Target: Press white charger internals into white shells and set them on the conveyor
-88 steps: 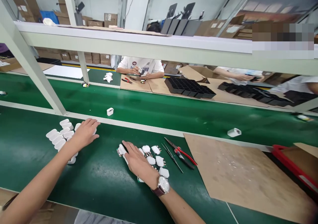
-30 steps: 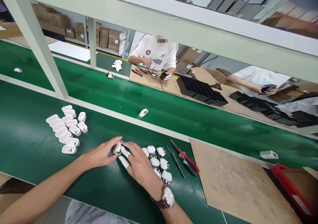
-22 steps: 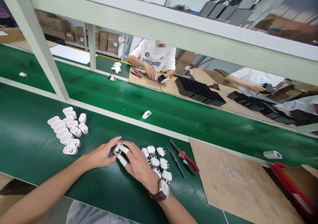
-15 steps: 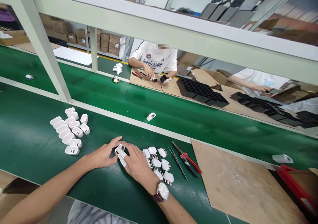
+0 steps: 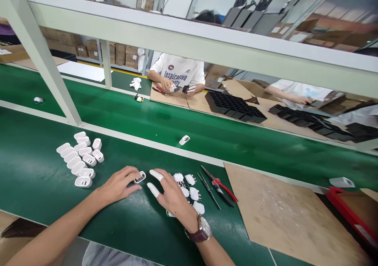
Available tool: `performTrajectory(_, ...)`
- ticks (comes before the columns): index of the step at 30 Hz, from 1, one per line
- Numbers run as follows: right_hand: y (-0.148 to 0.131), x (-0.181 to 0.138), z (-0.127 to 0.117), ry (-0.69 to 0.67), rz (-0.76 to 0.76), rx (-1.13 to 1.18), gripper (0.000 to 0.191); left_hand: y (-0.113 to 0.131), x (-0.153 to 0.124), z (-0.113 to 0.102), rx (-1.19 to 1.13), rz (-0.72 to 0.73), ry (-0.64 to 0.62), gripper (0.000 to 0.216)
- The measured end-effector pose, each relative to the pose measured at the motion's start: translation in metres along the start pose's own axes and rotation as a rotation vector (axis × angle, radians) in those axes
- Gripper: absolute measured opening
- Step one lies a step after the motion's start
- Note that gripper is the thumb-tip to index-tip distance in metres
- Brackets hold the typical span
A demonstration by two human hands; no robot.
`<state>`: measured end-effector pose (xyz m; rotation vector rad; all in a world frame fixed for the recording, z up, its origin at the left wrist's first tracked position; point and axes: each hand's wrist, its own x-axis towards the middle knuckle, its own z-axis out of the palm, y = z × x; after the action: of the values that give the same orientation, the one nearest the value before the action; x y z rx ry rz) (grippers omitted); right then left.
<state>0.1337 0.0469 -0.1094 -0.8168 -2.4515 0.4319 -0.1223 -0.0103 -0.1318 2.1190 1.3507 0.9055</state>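
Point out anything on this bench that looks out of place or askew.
Little stands out. One white charger shell stands apart from the neat shell rows. A lone white unit lies askew on the belt.

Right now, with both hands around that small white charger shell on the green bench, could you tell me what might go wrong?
1. The left hand only pinches the charger shell at its fingertips, so it could slip onto the green bench.
2. The right hand rests on the plug parts; a shift might scatter them.
3. The red-handled pliers and tweezers lie close by, so a sweep could knock them.
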Motion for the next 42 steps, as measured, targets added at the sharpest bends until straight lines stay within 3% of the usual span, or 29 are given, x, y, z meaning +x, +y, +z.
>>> performTrajectory(4, 0.002, -0.013, -0.003, 0.04, 0.002, 0.005, 0.046, 0.004, 0.002, 0.005, 0.048, 0.043, 0.013, 0.024)
performTrajectory(7, 0.0, -0.019, -0.004, 0.043, 0.021, 0.001, 0.05, 0.008, 0.008, 0.008, -0.056, -0.012, 0.044, 0.021)
performTrajectory(9, -0.003, -0.02, -0.001, 0.026, 0.043, 0.001, 0.058, 0.012, 0.014, 0.009, -0.254, -0.126, 0.085, 0.017)
performTrajectory(12, -0.012, -0.018, 0.005, 0.016, 0.063, 0.042, 0.075, 0.024, 0.022, 0.014, -0.813, -0.435, 0.142, 0.021)
performTrajectory(14, -0.02, -0.015, 0.006, 0.054, 0.059, 0.104, 0.077, 0.033, 0.024, 0.019, -1.191, -0.616, 0.142, 0.025)
performTrajectory(16, -0.027, -0.01, 0.005, 0.108, 0.052, 0.159, 0.074, 0.042, 0.024, 0.022, -1.424, -0.712, 0.133, 0.025)
performTrajectory(23, -0.036, 0.0, -0.005, 0.157, 0.065, 0.204, 0.072, 0.05, 0.023, 0.025, -1.575, -0.792, 0.128, 0.022)
performTrajectory(28, -0.03, -0.003, -0.013, 0.121, 0.051, 0.168, 0.076, 0.054, 0.028, 0.023, -1.424, -0.745, 0.093, 0.028)
performTrajectory(31, -0.003, -0.016, -0.033, 0.086, 0.062, 0.056, 0.074, 0.043, 0.049, -0.001, -1.042, -0.589, 0.028, 0.03)
performTrajectory(35, 0.054, -0.051, -0.068, 0.128, 0.269, -0.135, 0.054, -0.005, 0.11, -0.062, -0.165, -0.224, 0.074, 0.03)
performTrajectory(37, 0.078, -0.067, -0.078, 0.122, 0.382, -0.21, 0.049, -0.037, 0.145, -0.088, 0.181, -0.228, 0.136, 0.032)
performTrajectory(40, 0.1, -0.077, -0.076, 0.101, 0.459, -0.245, 0.044, -0.071, 0.181, -0.108, 0.297, -0.295, 0.197, 0.035)
performTrajectory(42, 0.109, -0.075, -0.07, 0.086, 0.455, -0.23, 0.041, -0.082, 0.187, -0.113, 0.306, -0.319, 0.211, 0.036)
